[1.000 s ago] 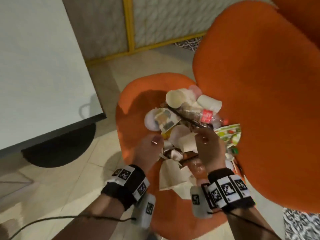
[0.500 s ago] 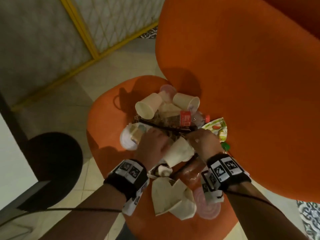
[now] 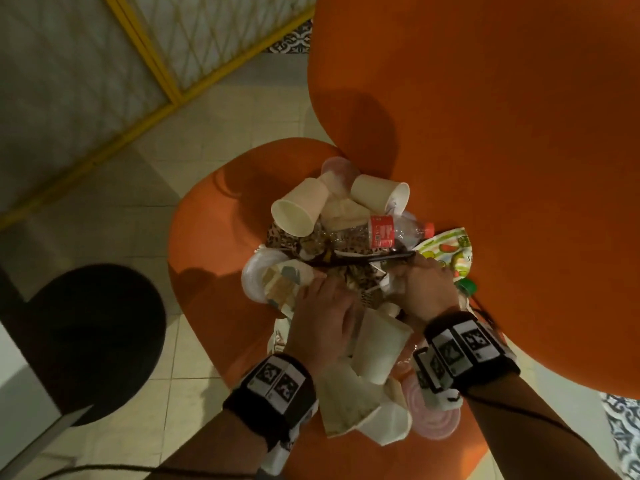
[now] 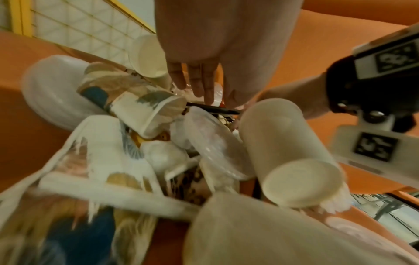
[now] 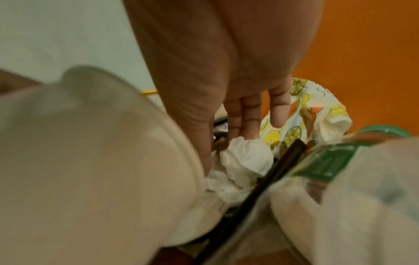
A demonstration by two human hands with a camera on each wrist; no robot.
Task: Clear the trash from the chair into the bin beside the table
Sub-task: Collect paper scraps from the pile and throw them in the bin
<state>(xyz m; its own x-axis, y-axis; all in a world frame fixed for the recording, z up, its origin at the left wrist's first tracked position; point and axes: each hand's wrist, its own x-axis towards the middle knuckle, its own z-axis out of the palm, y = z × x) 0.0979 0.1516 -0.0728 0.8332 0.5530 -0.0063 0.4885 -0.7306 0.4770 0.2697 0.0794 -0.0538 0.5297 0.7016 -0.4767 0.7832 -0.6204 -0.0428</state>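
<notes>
Head cam: trash (image 3: 343,244) heaped on chair (image 3: 207,244) w/ cream cups, clear bottle, wrappers; left hand (image 3: 320,322) & right hand (image 3: 427,294) flat on it, fingers straight.

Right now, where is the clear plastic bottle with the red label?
In the head view, the clear plastic bottle with the red label lies atop the pile, between two paper cups and the right hand.

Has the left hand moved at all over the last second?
Yes. The left hand has moved forward into the trash pile, toward the clear bottle lying on the chair.
</notes>
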